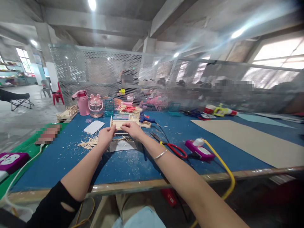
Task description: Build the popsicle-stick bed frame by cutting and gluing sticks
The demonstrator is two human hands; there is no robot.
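Our left hand [108,134] and right hand [132,129] pinch the small pale wooden stick frame [121,124]. It sits on the blue flat desk [133,163], just past the white flat paper [123,146].

Ceiling: bare grey concrete [102,27], crossed by deep beams [169,17]. Lighting: bright lamps overhead, one at the upper left [92,4] and a longer one at the upper right [238,33]. Partition: perforated metal panels [99,68] stand along the far side of the blue-topped workbench [123,172]. Windows: a paned unit on the left [25,60]; large, bright units on the right [277,50] — partly seen through the mesh. Left area: smooth grey floor [46,109], concrete column [45,38], loaded shelves [11,74]. Seating: black folding chair [16,96], grey chair [46,88] and red chair [58,95] — all beyond the workbench's left side
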